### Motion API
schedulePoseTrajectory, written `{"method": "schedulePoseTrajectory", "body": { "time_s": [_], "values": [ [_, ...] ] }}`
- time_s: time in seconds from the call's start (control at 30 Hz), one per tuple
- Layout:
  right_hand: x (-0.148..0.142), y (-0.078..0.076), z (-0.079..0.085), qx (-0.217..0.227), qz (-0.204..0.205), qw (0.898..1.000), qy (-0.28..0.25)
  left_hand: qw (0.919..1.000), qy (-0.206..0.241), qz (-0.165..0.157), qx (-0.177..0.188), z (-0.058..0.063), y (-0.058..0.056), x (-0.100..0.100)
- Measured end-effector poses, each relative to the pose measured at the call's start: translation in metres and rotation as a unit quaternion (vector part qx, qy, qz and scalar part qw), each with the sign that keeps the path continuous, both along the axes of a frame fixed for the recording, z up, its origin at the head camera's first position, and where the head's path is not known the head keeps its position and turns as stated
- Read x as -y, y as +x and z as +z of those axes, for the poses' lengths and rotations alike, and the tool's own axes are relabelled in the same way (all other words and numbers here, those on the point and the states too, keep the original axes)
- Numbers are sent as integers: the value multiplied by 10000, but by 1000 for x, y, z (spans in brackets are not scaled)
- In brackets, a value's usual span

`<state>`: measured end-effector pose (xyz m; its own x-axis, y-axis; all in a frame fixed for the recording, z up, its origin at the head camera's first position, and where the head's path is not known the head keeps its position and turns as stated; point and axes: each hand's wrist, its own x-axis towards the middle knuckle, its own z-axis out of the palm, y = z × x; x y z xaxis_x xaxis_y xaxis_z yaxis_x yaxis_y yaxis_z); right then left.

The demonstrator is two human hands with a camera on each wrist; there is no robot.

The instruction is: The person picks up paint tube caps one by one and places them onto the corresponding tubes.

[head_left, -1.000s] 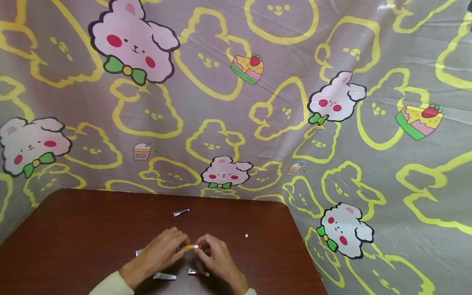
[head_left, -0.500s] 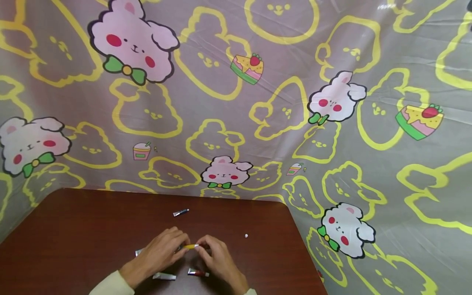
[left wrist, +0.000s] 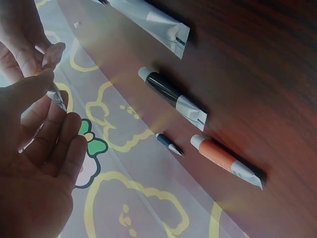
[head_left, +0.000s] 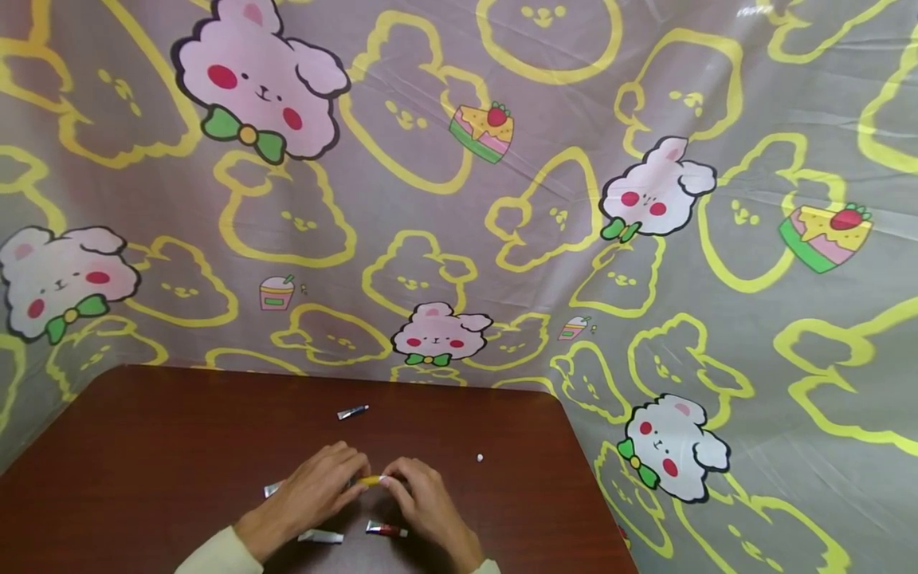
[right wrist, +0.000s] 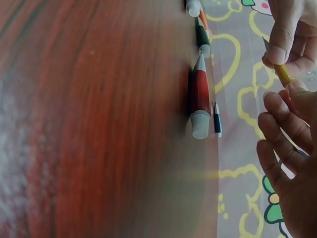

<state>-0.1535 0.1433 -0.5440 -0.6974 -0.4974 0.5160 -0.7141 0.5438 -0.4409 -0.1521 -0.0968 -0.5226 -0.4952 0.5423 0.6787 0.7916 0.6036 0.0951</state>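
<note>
In the head view a small yellow paint tube is held between both hands above the table. My left hand pinches its body near the silver crimped end, which shows in the left wrist view. Thumb and fingers of my right hand pinch the other end, where the white cap is mostly hidden under them. Below the hands lie a red paint tube and a white-capped pale tube. Another tube is partly hidden behind my left hand.
Farther back on the brown table lies a dark blue tube. A small white piece sits to the right. In the left wrist view, an orange tube lies near a black tube. A patterned curtain borders the table.
My right fingertips have shifted slightly over the yellow tube's white end, so less of it shows. My left hand keeps its place, and the tubes on the table have not moved.
</note>
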Motion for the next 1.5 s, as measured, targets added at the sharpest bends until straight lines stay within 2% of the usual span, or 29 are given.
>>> {"method": "schedulePoseTrajectory", "body": {
  "time_s": [0.2,0.33,0.47,0.57,0.93,1.13,1.33,1.5],
  "values": [
    [-1,0,0,-172,-12,9998,59,10000,-24,9,63,-1,0,-1],
    [-1,0,0,27,-84,9999,-69,9999,-38,23,116,-4,-1,-1],
    [-1,-1,-1,246,-190,9991,-305,10000,-28,34,-45,-6,-5,2],
    [-2,-3,-2,151,-256,9988,-393,9999,-41,114,-89,-5,-9,5],
    [-17,-6,0,-57,-630,9978,-173,9974,-378,552,255,-7,-21,30],
    [-24,-7,-1,-64,-671,9976,-127,9954,-448,736,415,-8,-23,38],
    [-30,-7,-4,-77,-740,9971,-158,9952,-455,797,352,-14,-25,43],
    [-35,-7,-3,-91,-839,9964,-110,9918,-549,1051,484,-19,-27,49]
  ]
}}
